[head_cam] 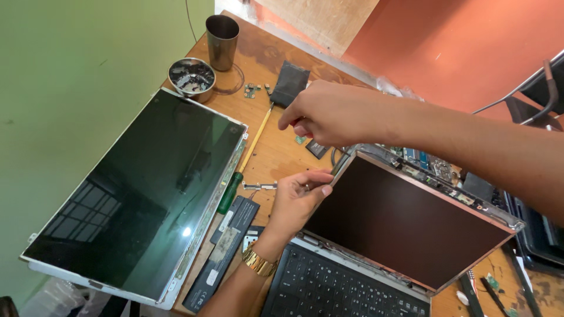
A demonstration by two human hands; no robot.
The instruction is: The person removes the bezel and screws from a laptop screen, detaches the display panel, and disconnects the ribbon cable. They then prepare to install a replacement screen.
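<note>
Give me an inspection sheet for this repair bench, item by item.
Surface: worn wooden table, stained.
Job's things: screen panel tilted up over laptop keyboard.
Clutter: loose display panel, screwdriver, battery pack, metal cup, round tin, dark pouch.
Grippers: left hand pinches the panel's upper left corner; right hand hovers above that corner, fingers curled.
Cables: thin wire against the green wall.
Surroundings: green wall, orange wall.
</note>
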